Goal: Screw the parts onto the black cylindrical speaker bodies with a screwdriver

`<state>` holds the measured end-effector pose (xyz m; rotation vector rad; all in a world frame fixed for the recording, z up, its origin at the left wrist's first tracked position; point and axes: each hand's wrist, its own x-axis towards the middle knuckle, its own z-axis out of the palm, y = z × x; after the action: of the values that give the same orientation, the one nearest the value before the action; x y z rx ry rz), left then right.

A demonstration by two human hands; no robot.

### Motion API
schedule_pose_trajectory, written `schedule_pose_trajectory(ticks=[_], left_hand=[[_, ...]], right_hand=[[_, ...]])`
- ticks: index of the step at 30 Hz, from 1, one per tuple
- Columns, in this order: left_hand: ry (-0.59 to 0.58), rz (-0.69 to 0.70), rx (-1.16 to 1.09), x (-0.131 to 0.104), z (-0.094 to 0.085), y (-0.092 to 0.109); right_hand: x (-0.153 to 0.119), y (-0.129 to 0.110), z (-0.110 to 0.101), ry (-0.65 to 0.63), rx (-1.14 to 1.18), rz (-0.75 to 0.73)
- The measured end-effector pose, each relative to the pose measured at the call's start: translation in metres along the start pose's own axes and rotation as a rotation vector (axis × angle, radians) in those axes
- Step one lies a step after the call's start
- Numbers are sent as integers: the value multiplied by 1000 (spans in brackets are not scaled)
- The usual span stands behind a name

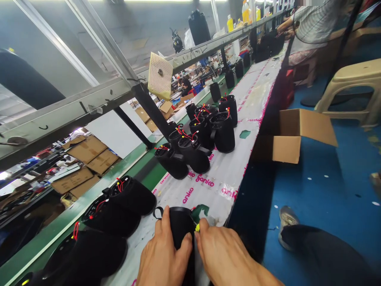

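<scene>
A black cylindrical speaker body (177, 222) with a strap loop lies in front of me on the plastic-covered bench. My left hand (165, 252) grips it, fingers along one side and thumb on the other. At its right edge, my right hand (228, 252) is closed in a pinch on a small yellow piece (197, 227), whose kind I cannot make out. Nearby on the left lie several more black speaker bodies (135, 196) with red wires at their open ends. Farther up, a group of similar speaker bodies (224, 135) stands upright, wires sticking out.
White plastic sheeting with pink print (190, 194) covers the bench beside a green strip (149, 174). A metal frame rail (98, 107) runs along the left. On the blue floor at right are an open carton (285, 149) and a stool (351, 79). Another person (315, 28) sits farther along.
</scene>
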<state>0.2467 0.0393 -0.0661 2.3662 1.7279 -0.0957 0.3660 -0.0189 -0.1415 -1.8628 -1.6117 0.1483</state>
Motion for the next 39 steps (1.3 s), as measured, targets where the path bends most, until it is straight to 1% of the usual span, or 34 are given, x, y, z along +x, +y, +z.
schedule_pose_trajectory(ticks=[3,7,9,12,15,18,21,22,24,27,30,33,36,39], left_hand=[[-30,-4,50,2,-2,6],[-53,-9,85,3,-6,11],[-37,-1,62,3,-5,8],[25,15,-53,3,-2,-4],[74,10,-318,4,0,-23],[154,-10,-606,-2,-1,-42],[286,-39,-749,-15,-3,-55],[309,-43,-785,-21,-4,-58],[311,-29,-882,-30,-5,-63],[268,4,-1045,-41,-5,-68],[312,11,-1073,-46,-2,-73],[380,29,-1077,-46,3,-75],[432,49,-1126,-45,8,-74],[472,40,-1164,-45,12,-71]], right_hand=[[4,-2,2,-113,-107,5],[11,-7,-3,-169,-95,62],[13,-9,-9,-213,-87,72],[12,-10,-18,-248,-5,57],[7,-8,-24,-200,138,43],[1,-5,-27,-139,203,6],[0,-6,-27,-119,236,-156],[1,-7,-27,-109,245,-217],[5,-14,-26,-79,234,-311],[9,-29,-25,-30,170,-418],[11,-42,-23,23,101,-522],[11,-48,-21,104,35,-588],[12,-49,-20,187,25,-621],[12,-48,-19,210,29,-626]])
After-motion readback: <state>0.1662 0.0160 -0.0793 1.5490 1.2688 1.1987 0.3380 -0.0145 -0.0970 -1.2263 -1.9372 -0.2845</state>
